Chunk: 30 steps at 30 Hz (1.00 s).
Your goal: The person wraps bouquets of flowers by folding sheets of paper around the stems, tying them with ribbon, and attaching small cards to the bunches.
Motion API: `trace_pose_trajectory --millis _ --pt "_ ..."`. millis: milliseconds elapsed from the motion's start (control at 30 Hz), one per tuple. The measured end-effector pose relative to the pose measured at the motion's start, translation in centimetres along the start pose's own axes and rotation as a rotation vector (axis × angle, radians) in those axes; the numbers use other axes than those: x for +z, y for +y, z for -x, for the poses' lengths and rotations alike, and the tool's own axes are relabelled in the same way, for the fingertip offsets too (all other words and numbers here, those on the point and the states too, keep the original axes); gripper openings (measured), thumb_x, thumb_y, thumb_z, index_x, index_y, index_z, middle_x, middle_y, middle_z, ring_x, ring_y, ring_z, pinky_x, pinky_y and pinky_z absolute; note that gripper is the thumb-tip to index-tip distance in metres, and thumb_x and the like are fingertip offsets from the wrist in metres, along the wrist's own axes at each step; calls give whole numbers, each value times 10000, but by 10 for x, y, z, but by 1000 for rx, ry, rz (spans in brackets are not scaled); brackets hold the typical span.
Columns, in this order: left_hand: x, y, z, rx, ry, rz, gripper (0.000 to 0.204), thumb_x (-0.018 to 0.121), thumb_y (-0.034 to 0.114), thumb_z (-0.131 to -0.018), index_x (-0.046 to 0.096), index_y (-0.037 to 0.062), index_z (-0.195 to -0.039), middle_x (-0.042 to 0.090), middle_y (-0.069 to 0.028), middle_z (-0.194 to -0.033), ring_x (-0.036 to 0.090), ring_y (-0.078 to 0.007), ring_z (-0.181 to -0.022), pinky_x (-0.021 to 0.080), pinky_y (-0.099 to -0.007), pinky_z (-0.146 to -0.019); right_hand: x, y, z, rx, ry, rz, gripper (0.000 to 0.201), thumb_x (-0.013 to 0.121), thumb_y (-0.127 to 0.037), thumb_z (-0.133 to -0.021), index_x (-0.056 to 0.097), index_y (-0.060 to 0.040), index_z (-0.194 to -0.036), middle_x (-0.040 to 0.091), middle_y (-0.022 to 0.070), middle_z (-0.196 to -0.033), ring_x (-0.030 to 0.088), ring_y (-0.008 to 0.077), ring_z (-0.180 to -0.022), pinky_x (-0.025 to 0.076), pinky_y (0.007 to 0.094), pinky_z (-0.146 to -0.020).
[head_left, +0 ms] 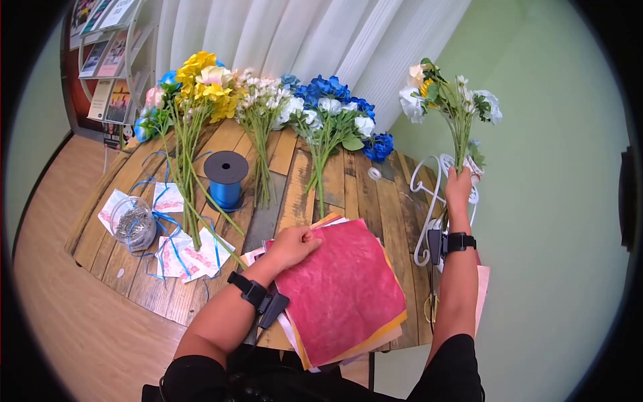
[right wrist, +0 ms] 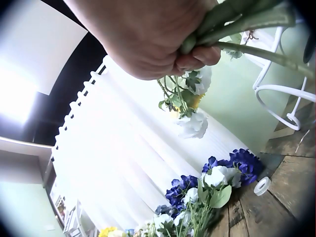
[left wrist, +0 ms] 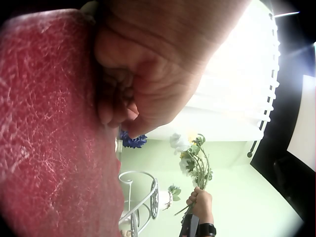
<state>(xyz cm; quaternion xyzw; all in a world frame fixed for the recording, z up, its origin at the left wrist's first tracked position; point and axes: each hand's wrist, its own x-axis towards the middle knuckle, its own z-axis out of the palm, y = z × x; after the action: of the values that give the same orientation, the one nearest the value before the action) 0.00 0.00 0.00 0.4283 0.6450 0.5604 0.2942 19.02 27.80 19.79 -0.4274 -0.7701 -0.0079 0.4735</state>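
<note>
My right hand [head_left: 459, 187] grips a small bunch of artificial flowers [head_left: 462, 110] by its green stems, raised at the right near the wall. The bunch has white and cream blooms and a yellow one. In the right wrist view the stems [right wrist: 247, 27] pass through the curled fingers. My left hand [head_left: 293, 246] rests on the upper left part of a sheet of crinkled red wrapping paper [head_left: 341, 288], its fingers loosely curled. That sheet tops a stack with orange and pale sheets [head_left: 375, 342] beneath, at the table's front edge.
Yellow flowers [head_left: 201, 74], small pale flowers [head_left: 264, 94] and blue and white flowers [head_left: 328, 100] lie along the table's back. A blue ribbon spool [head_left: 226, 184], a clear jar [head_left: 134, 224] and printed cards [head_left: 201, 258] are at left. A white scrolled metal stand [head_left: 429, 181] is at right.
</note>
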Motion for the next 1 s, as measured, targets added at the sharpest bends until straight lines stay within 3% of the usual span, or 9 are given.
trace_pose_trajectory --millis 133,200,233,267,333,433,633,800,1000 --pt "2 -4 -2 -23 14 38 264 683 218 -756 523 31 -661 529 -51 -584 496 -145 -541 417 -301 -541 -13 5 27 -37 24 -101 265 528 -185 -857 494 55 -966 580 269 -868 558 431 -807 413 454 -730" --pt "1 -4 -2 2 -5 16 252 663 193 -790 502 44 -666 507 -15 -594 474 -103 -527 404 -264 -500 -17 5 50 49 -41 -308 234 532 -172 -863 505 47 -940 567 178 -778 555 308 -675 421 408 -645" --pt "1 -3 -2 28 -19 -3 249 644 167 -823 480 58 -672 485 21 -604 452 -60 -514 391 -227 -459 -24 -7 65 203 -128 -491 193 533 -179 -881 489 2 -931 487 58 -659 473 151 -513 398 322 -479" --pt "0 -4 -2 27 -25 -9 249 644 167 -823 480 58 -672 485 21 -604 452 -60 -514 391 -227 -459 -34 -22 81 211 -124 -493 193 533 -179 -881 489 2 -931 487 58 -659 473 151 -513 398 322 -479" --pt "0 -5 -2 43 -20 -8 245 644 171 -824 482 56 -680 484 21 -614 455 -61 -526 394 -226 -461 -53 -51 112 454 -272 -779 160 531 -197 -893 458 -58 -921 412 -13 -595 376 66 -408 313 225 -364" --pt "1 -9 -4 20 -27 -22 245 645 175 -825 483 56 -685 483 20 -624 460 -62 -539 400 -227 -465 -66 -67 150 497 -321 -830 151 525 -214 -902 422 -105 -886 364 -37 -576 323 54 -379 270 215 -336" --pt "1 -9 -4 28 -31 -27 247 646 182 -825 484 56 -687 478 18 -629 459 -63 -544 403 -226 -470 -77 -91 217 618 -471 -929 123 504 -189 -913 409 -111 -920 371 -35 -581 330 51 -384 298 204 -361" --pt "-1 0 -1 -42 -66 42 244 643 189 -828 491 56 -690 488 16 -632 460 -65 -541 403 -223 -472 -56 -88 259 668 -490 -1037 120 499 -177 -915 403 -108 -937 370 -29 -569 338 54 -380 295 206 -352" --pt "1 -6 -4 -25 -44 42 264 647 209 -813 494 48 -671 495 -3 -588 462 -80 -515 394 -246 -473 -19 -67 287 597 -556 -884 154 505 -185 -912 389 -95 -960 376 -14 -554 351 70 -369 302 223 -344"
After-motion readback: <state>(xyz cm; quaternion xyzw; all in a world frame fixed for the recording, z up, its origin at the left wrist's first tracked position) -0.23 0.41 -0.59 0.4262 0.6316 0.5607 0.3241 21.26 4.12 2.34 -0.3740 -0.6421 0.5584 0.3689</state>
